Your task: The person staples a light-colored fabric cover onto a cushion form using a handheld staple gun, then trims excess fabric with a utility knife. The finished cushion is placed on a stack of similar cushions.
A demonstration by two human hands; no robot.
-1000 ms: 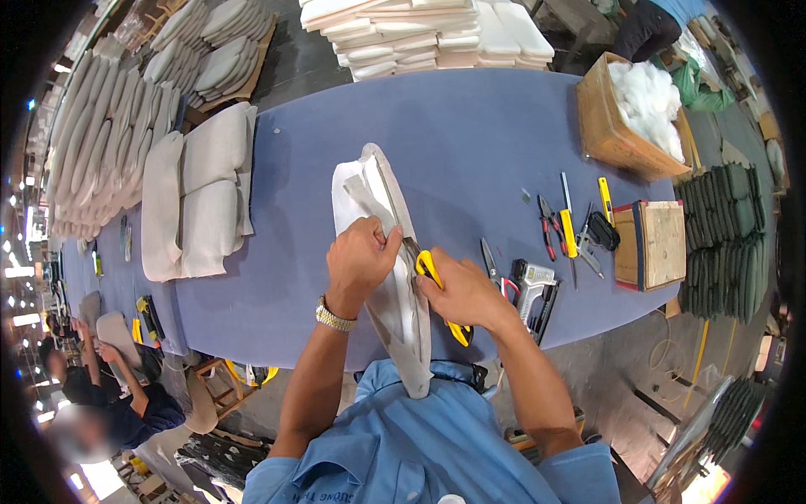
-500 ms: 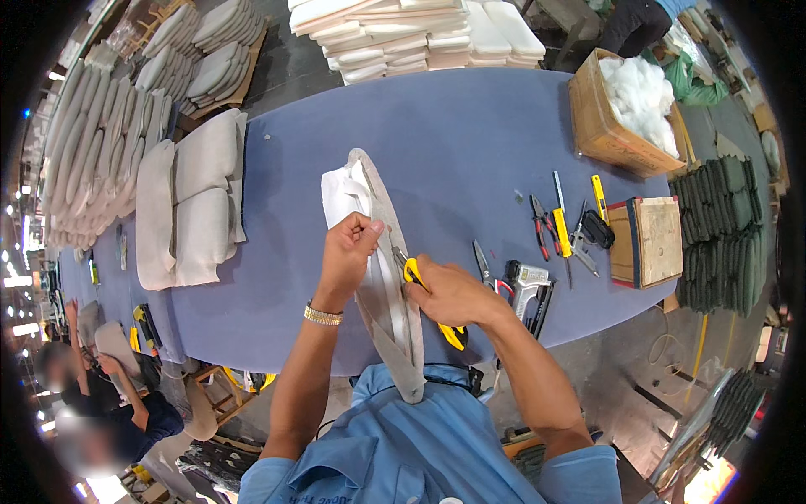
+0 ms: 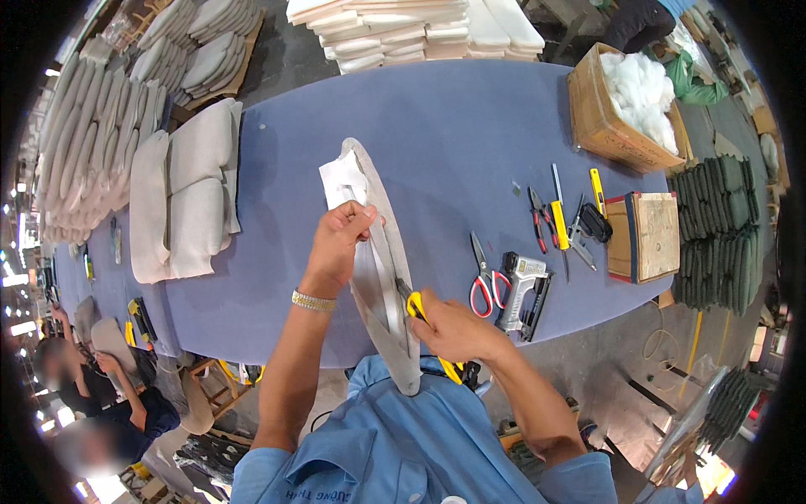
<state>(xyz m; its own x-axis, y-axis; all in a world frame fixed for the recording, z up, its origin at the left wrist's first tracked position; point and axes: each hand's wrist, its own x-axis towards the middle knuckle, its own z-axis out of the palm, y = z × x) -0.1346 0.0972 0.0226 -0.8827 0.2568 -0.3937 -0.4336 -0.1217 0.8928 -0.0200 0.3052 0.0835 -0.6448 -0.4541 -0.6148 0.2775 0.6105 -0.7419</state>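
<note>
A long, narrow padded piece in grey fabric (image 3: 384,202), white material (image 3: 342,178) showing along its inside, stretches from the tabletop to my shirt front. My left hand (image 3: 340,244), a metal-banded watch on its wrist, pinches the piece's edge at the white material, around its upper middle. Wrapped in the fingers of my right hand (image 3: 460,326) is a yellow-and-black-handled hand tool (image 3: 416,306). Its grey metal tip meets the right side of the piece, below my left hand. My palm hides most of the tool, so its exact kind does not show.
Right of my hands lie red-handled scissors (image 3: 481,273), a staple gun (image 3: 525,292), pliers (image 3: 540,218), a yellow cutter (image 3: 598,191) and a wooden box (image 3: 646,238). A carton (image 3: 617,113) of white stuffing stands behind. Grey padded pieces (image 3: 185,189) lie left. Two people sit at lower left.
My right hand and the tool have moved down along the grey piece, toward my body. My left hand keeps its pinch. The whole view has shifted slightly.
</note>
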